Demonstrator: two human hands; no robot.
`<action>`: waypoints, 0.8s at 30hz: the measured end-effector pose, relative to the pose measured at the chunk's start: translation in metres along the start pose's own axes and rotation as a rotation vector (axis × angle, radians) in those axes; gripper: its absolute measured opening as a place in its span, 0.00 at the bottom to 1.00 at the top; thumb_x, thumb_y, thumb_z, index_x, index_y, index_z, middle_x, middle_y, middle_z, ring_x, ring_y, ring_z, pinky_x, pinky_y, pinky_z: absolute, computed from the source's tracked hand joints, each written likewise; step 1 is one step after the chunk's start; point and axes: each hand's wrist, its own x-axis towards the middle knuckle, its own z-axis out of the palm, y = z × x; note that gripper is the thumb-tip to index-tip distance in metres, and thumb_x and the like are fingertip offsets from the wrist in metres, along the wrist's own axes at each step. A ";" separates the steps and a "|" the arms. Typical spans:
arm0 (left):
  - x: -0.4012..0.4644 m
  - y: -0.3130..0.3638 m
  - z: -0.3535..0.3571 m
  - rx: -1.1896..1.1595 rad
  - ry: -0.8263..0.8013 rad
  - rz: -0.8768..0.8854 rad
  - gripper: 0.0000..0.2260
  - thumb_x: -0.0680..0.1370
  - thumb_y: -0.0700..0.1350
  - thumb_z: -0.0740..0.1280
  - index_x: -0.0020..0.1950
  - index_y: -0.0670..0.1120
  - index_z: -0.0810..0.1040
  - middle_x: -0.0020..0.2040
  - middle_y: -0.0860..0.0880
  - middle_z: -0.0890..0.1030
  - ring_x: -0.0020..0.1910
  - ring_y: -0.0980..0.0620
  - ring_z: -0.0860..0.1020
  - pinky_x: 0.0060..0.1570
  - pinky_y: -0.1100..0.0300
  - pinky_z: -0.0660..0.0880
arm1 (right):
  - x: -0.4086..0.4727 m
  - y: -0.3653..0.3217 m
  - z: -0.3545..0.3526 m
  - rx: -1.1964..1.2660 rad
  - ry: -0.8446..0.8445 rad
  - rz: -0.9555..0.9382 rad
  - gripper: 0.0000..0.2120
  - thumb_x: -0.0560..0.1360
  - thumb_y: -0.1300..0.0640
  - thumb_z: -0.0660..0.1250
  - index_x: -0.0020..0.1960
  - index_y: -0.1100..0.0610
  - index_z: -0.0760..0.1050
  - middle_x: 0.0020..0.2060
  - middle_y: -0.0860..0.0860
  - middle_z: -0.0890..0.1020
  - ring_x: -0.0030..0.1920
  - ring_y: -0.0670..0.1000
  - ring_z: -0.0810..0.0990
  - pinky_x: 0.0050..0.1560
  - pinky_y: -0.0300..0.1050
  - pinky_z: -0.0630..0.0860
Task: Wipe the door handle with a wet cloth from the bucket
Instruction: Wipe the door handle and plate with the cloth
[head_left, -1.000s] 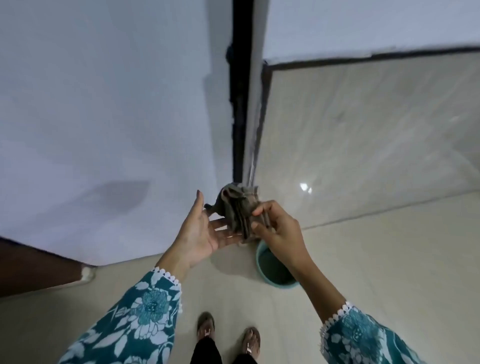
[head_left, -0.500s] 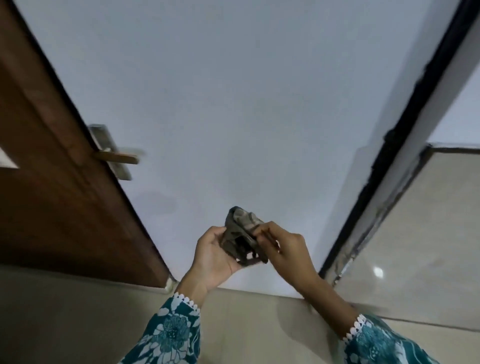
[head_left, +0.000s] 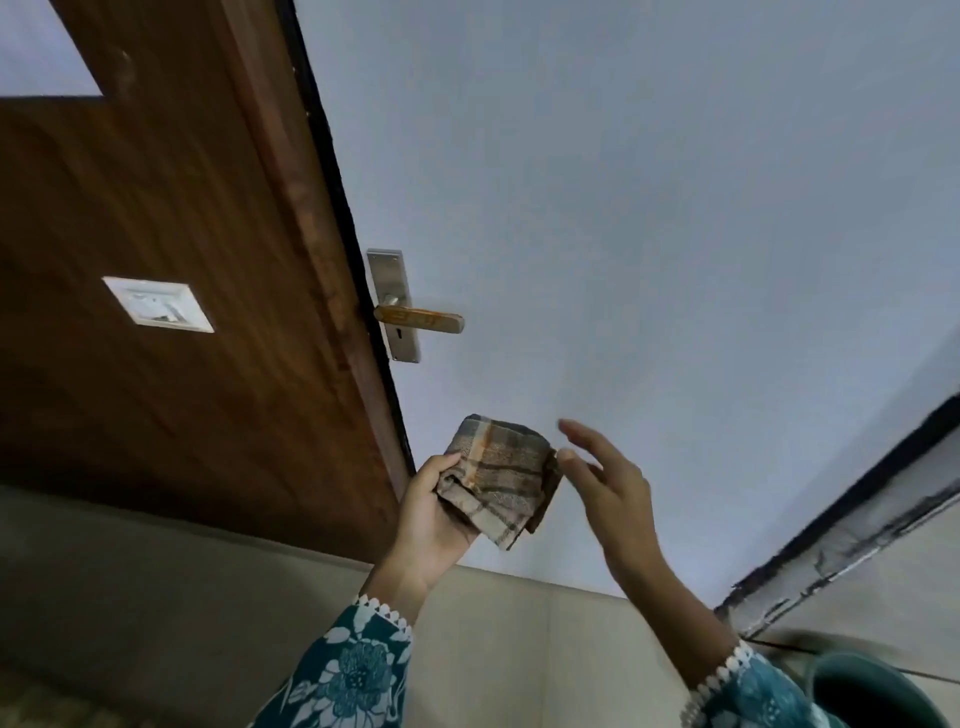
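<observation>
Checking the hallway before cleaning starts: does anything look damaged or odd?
Yes: the dark strip along the wall's foot at right looks chipped and flaking. The door handle sits level, untouched.

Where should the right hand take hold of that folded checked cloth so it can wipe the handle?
Probably along the cloth's right-hand folded edge, coming in from the right, where the right hand already hovers open. The left hand clamps the opposite edge, so that side is free, and the flat folded pad suits pressing against the door handle above.
</observation>
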 end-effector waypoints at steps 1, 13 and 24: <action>0.004 0.003 -0.005 -0.003 -0.009 -0.008 0.25 0.73 0.47 0.62 0.68 0.37 0.70 0.62 0.35 0.75 0.59 0.39 0.74 0.58 0.47 0.73 | 0.009 0.000 0.002 0.125 -0.112 0.197 0.17 0.76 0.51 0.67 0.64 0.52 0.76 0.57 0.46 0.81 0.58 0.48 0.78 0.60 0.44 0.74; 0.046 0.063 -0.024 0.459 0.160 0.247 0.07 0.75 0.34 0.64 0.45 0.43 0.80 0.40 0.45 0.82 0.44 0.47 0.79 0.41 0.56 0.77 | 0.091 -0.008 0.066 0.515 -0.228 0.389 0.17 0.62 0.64 0.70 0.51 0.62 0.81 0.49 0.62 0.85 0.49 0.63 0.83 0.51 0.55 0.80; 0.082 0.234 -0.051 0.754 0.418 1.327 0.15 0.75 0.31 0.61 0.48 0.52 0.77 0.50 0.48 0.78 0.51 0.55 0.77 0.53 0.60 0.74 | 0.174 -0.081 0.145 -0.576 0.262 -0.552 0.23 0.72 0.61 0.64 0.67 0.56 0.72 0.48 0.53 0.85 0.45 0.54 0.83 0.42 0.43 0.77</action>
